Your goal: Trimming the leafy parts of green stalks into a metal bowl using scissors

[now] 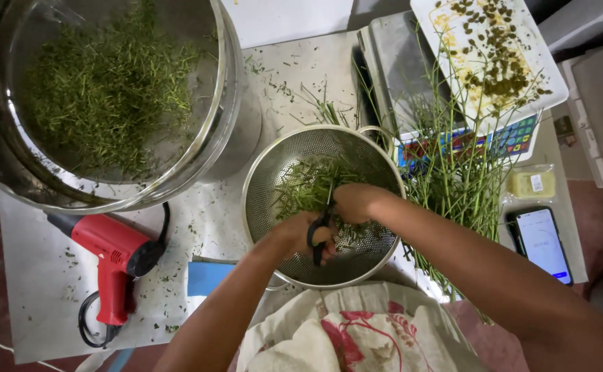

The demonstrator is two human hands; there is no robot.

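My left hand [293, 233] grips black-handled scissors [317, 241], whose blades point up into a metal colander [254, 200]. Just above it, my right hand [354, 202] pinches a small bunch of thin green stems over the colander. Cut green pieces [301, 187] lie in the colander's upper left part. Both hands are over the colander's middle, close together and nearly touching. A loose bundle of long green stems [461, 176] lies on the table to the right of the colander.
A big steel bowl [220, 103] of chopped greens stands at the upper left. A red heat gun [112, 258] with a black cord lies at the left. A scale [398, 76] carries a white tray [522, 41] of dried bits. A phone [541, 242], a yellowish packet [531, 184] and a floral cloth [356, 334] are nearby.
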